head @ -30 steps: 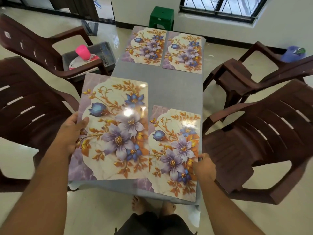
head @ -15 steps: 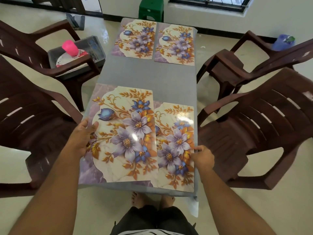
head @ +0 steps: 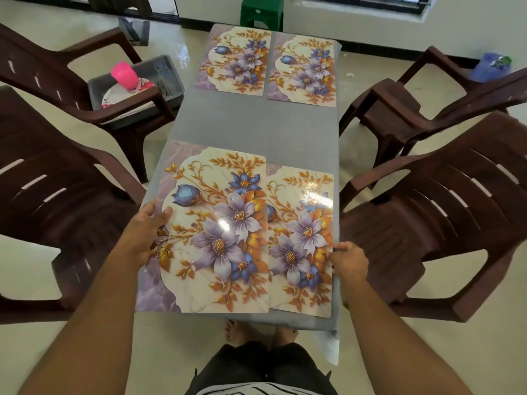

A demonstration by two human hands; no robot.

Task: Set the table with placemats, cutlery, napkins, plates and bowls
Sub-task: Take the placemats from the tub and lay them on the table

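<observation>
Four placemats down; near-left placemat point(head: 211, 232) overlaps near-right placemat point(head: 302, 240) on tabletop point(head: 253, 126). Left hand point(head: 142, 232) grip pinches its edge, right hand point(head: 349, 262) grip pinches the other's. Risk: overlap stays, mats overhang front edge.

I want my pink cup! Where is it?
The pink cup stands upside down on plates in the grey tub on the brown chair, left of the table.
</observation>
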